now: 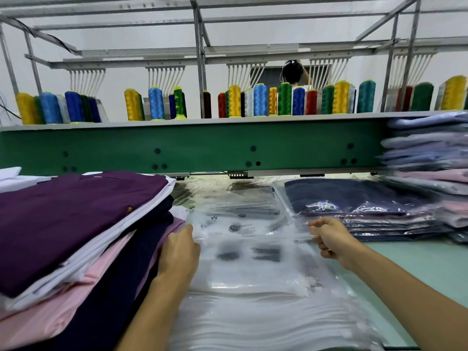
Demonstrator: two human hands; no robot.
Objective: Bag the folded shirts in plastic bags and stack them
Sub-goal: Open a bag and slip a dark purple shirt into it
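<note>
A stack of folded shirts (76, 224) lies at the left, a purple one on top, with white, pink and navy ones below. In front of me lies a thick pile of clear plastic bags (253, 287) with printed markings. My left hand (178, 252) rests flat at the pile's left edge, against the side of the shirt stack. My right hand (329, 236) pinches the right edge of the top bag (243, 224). A stack of bagged shirts (367, 206), a navy one on top, sits at the right.
A taller stack of bagged pastel shirts (430, 158) stands at the far right. A green machine beam (192, 145) runs across the back, with rows of coloured thread cones (253, 101) on its shelf. A person's head (292, 72) shows behind them. Pale green tabletop (417, 264) shows at the right.
</note>
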